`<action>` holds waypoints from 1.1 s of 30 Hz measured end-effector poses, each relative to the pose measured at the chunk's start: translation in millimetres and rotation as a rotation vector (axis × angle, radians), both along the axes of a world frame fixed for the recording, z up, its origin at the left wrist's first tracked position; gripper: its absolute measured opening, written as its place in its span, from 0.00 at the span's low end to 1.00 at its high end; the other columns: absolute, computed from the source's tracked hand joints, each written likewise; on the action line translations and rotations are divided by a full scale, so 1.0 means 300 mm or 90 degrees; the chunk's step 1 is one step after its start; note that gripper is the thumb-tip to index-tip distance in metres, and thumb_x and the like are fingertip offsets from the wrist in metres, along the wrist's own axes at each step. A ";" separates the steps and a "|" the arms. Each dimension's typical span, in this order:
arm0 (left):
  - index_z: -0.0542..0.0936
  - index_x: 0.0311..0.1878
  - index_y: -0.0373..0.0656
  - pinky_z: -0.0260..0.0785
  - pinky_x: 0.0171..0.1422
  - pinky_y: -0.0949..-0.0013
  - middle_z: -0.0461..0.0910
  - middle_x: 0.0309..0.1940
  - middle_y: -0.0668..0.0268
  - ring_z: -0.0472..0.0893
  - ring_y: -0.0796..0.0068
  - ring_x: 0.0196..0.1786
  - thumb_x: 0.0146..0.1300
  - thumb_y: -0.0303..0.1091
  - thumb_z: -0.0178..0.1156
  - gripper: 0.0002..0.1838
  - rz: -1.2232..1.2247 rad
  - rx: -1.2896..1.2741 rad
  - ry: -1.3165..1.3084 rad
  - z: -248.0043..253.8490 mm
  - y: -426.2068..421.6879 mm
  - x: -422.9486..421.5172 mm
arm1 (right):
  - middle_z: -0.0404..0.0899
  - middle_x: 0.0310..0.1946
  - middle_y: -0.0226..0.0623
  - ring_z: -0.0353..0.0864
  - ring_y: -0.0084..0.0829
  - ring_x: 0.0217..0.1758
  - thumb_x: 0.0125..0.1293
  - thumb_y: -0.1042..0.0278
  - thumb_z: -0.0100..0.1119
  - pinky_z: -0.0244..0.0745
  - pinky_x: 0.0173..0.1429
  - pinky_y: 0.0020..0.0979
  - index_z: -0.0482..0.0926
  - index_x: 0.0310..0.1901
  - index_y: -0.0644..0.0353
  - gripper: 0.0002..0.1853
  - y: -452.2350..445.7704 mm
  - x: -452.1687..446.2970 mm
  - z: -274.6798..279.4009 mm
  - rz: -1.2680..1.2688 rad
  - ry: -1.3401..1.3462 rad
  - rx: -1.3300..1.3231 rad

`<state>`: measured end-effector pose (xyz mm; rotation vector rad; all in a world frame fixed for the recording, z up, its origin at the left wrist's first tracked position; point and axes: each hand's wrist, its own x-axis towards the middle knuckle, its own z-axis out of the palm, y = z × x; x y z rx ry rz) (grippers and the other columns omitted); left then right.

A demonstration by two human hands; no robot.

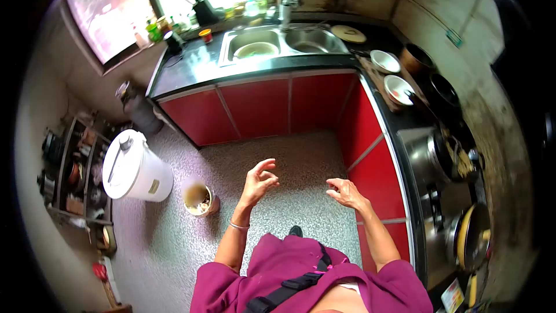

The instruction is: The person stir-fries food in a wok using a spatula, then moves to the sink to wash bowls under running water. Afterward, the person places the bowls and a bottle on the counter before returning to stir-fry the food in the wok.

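Observation:
My left hand (260,183) is raised in front of my body above the floor, fingers bent and apart, with nothing between them. A bracelet circles that wrist. To its right, my right hand (346,193) hangs in the air with loosely bent fingers and holds nothing that I can see. It is nearest to the red cabinet doors (379,177) under the right-hand counter. Neither hand touches anything. Left of my left hand, a small bin (200,202) with scraps in it stands on the floor.
A large white lidded bucket (152,177), a gas cylinder (141,109) and a shelf rack (81,168) stand at left. Ahead is a double sink (282,53) with a tap (288,3). White bowls (385,61), a steel pot (425,153) and a wok (476,237) line the right counter.

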<state>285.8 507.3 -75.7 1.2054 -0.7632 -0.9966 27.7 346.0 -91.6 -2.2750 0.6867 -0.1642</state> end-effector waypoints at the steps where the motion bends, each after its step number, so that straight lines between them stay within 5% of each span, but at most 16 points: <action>1: 0.69 0.57 0.40 0.76 0.41 0.71 0.72 0.48 0.61 0.78 0.78 0.36 0.53 0.18 0.59 0.26 0.005 0.018 0.067 -0.002 -0.014 0.056 | 0.77 0.42 0.51 0.79 0.44 0.43 0.56 0.63 0.57 0.74 0.48 0.38 0.74 0.48 0.67 0.21 -0.040 0.047 0.009 0.017 -0.007 -0.008; 3: 0.71 0.54 0.39 0.76 0.34 0.75 0.77 0.33 0.65 0.78 0.79 0.32 0.55 0.22 0.61 0.22 0.050 0.004 0.089 -0.014 -0.044 0.152 | 0.77 0.44 0.50 0.79 0.42 0.45 0.56 0.62 0.57 0.74 0.49 0.36 0.73 0.49 0.68 0.22 -0.116 0.128 0.007 0.043 0.015 0.013; 6: 0.71 0.53 0.37 0.69 0.25 0.82 0.77 0.27 0.67 0.76 0.83 0.25 0.56 0.23 0.59 0.19 0.130 0.040 0.089 -0.001 -0.115 0.304 | 0.78 0.43 0.49 0.78 0.43 0.46 0.56 0.63 0.57 0.73 0.49 0.36 0.73 0.49 0.67 0.22 -0.212 0.234 -0.003 0.040 -0.004 -0.028; 10: 0.68 0.55 0.34 0.70 0.26 0.82 0.77 0.33 0.64 0.76 0.83 0.26 0.58 0.27 0.59 0.21 0.162 0.021 0.131 0.028 -0.242 0.499 | 0.80 0.38 0.45 0.80 0.39 0.41 0.55 0.65 0.59 0.74 0.46 0.33 0.75 0.49 0.65 0.20 -0.332 0.370 0.007 0.040 -0.024 -0.026; 15: 0.71 0.54 0.40 0.74 0.43 0.74 0.74 0.41 0.63 0.77 0.76 0.38 0.52 0.24 0.63 0.24 0.094 0.009 0.097 0.008 -0.394 0.722 | 0.81 0.33 0.42 0.80 0.30 0.35 0.56 0.70 0.57 0.74 0.41 0.28 0.75 0.47 0.67 0.16 -0.493 0.614 0.010 -0.038 -0.072 0.085; 20: 0.71 0.53 0.36 0.76 0.45 0.67 0.72 0.41 0.60 0.77 0.72 0.42 0.54 0.23 0.62 0.22 0.077 -0.020 0.129 -0.013 -0.489 0.857 | 0.80 0.32 0.43 0.79 0.32 0.32 0.56 0.71 0.57 0.74 0.39 0.30 0.75 0.47 0.67 0.17 -0.581 0.906 0.083 0.042 -0.059 0.020; 29: 0.69 0.55 0.36 0.74 0.51 0.67 0.71 0.46 0.58 0.76 0.72 0.47 0.53 0.22 0.62 0.24 0.185 -0.058 0.095 0.032 -0.403 0.780 | 0.79 0.32 0.43 0.79 0.36 0.33 0.54 0.73 0.59 0.74 0.39 0.32 0.75 0.46 0.66 0.16 -0.609 1.030 0.040 0.217 -0.093 -0.002; 33: 0.70 0.54 0.36 0.75 0.47 0.71 0.75 0.37 0.63 0.78 0.75 0.40 0.54 0.23 0.61 0.23 0.225 -0.038 0.202 0.080 -0.263 0.681 | 0.79 0.30 0.41 0.79 0.32 0.32 0.56 0.71 0.57 0.73 0.38 0.29 0.75 0.46 0.65 0.16 -0.547 1.047 0.037 0.294 -0.077 -0.006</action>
